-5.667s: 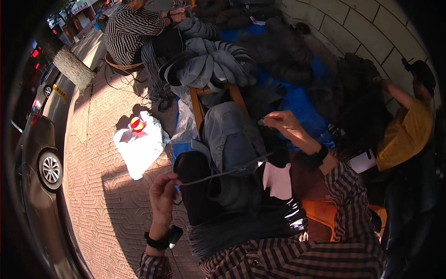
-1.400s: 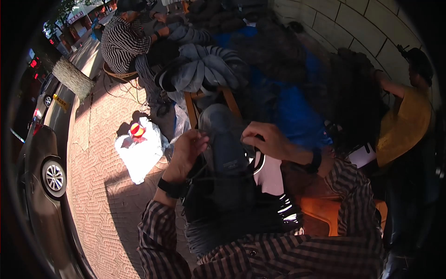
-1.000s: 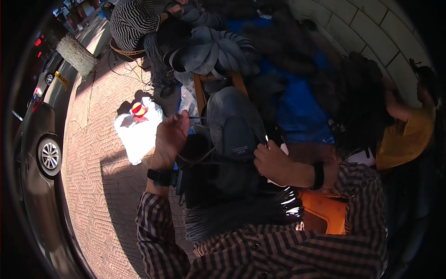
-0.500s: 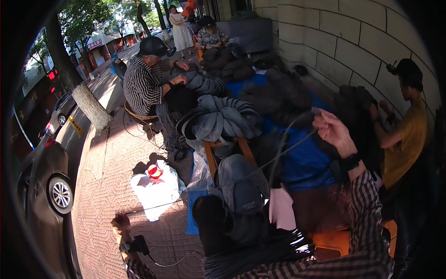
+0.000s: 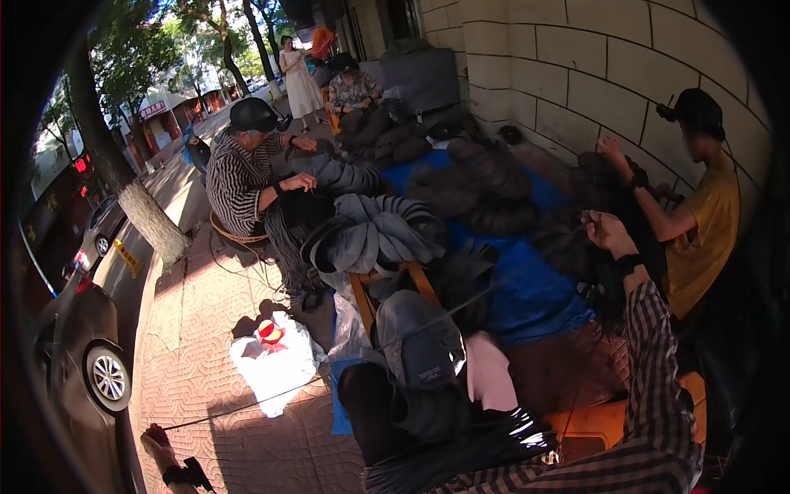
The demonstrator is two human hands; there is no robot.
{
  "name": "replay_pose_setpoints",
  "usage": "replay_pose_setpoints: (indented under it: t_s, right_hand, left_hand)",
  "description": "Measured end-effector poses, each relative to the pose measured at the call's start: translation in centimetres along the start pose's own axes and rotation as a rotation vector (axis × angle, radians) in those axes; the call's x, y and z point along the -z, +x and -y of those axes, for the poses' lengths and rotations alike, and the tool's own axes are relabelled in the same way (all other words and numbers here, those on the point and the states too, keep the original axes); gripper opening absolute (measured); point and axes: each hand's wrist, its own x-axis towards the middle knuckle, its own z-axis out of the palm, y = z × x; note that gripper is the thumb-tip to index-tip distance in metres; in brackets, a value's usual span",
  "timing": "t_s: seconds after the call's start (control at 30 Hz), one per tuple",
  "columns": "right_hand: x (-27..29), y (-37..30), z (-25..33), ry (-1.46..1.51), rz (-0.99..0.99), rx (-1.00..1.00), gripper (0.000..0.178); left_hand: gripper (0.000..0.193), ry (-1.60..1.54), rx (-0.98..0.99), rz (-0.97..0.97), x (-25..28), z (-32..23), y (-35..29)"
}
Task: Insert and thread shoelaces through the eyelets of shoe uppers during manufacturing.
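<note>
A thin dark cord [image 5: 202, 418] runs taut across my lap between my two widely spread hands. At the lower left, my left hand [image 5: 156, 445] is closed on one end of it. My right hand [image 5: 609, 233], raised at the right with fingers pinched together, grips the other end. Below the cord, on my lap, rests a stack of grey caps [image 5: 415, 325] with a small label on the front one. A bundle of dark cords [image 5: 461, 461] lies across my lap beside a pink cloth [image 5: 490, 375].
Long nested stacks of grey caps [image 5: 374, 235] rest by a wooden frame [image 5: 424, 284] and a blue sheet [image 5: 535, 300]. A person in stripes [image 5: 239, 177] and one in yellow [image 5: 704, 222] sit nearby. A white bag [image 5: 280, 375] lies on the paving; a car [image 5: 74, 362] stands left.
My left hand has moved further left and down, and my right hand slightly right and lower. The cord, slack and doubled near my right hand before, is now drawn straight.
</note>
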Motion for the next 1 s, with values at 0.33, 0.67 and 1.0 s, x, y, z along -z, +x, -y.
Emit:
replay_pose_setpoints:
  t_s: [0.33, 0.67, 1.0]
  right_hand:
    - [-1.6, -0.2, -1.4, 0.206, -0.197, 0.408, 0.021]
    - [-15.7, -4.9, -12.0, -0.879, 0.242, 0.201, 0.029]
    - [-25.6, -13.3, -20.1, -1.165, 0.899, 0.9, 0.01]
  left_hand:
    - [0.043, 0.195, -0.002, 0.097, 1.1, -4.6, 2.6]
    - [0.034, 0.396, 0.144, 0.214, -5.2, -2.5, -0.2]
    - [0.007, 0.595, 0.126, 1.075, -45.0, 2.3, -28.7]
